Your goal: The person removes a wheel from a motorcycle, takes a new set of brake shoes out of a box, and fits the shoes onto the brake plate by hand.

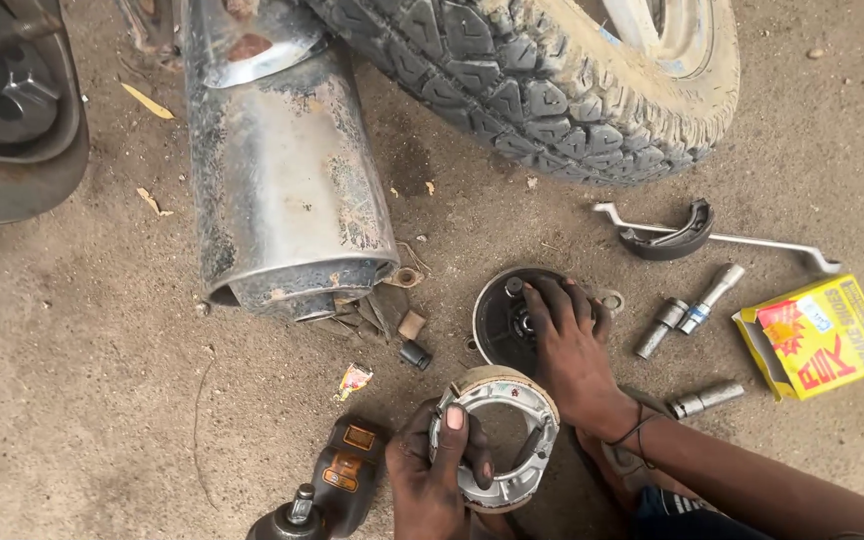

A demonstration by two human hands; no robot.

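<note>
The left hand clasps a pair of brake shoes at lower centre, thumb over the near rim, the ring jutting to its right. Just above, the right hand presses spread fingers on the round brake plate. Left lies an impact wrench; right, sockets and a yellow box.
</note>
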